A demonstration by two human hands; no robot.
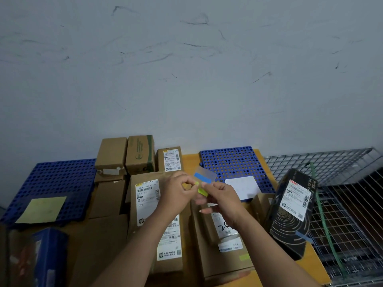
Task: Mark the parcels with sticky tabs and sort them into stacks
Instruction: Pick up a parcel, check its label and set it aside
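Both hands raised together over the parcels at mid-table.

Right hand (222, 200): gripping clear tab sheet (207, 175) from below, fingers curled round its lower part. Blue strip and yellow-green strip visible on the sheet.

Left hand (178, 191): pinching yellow-green tab (196, 183) at the sheet's left edge, thumb against forefinger, other fingers curled.

Under left hand: long brown parcel (145, 204), flat, white labels up.

Under right wrist: marked parcel (226, 243), handwritten "24", stuck tab (244, 257) near its front end.

At the table's right edge: black box (290, 214), beside wire rack (342, 183), blue tab (303, 237) on its lower part.

Left blue mat (51, 179) with yellow note (42, 210); right blue mat (234, 162) with white paper (242, 187). Both on yellow table (190, 160).
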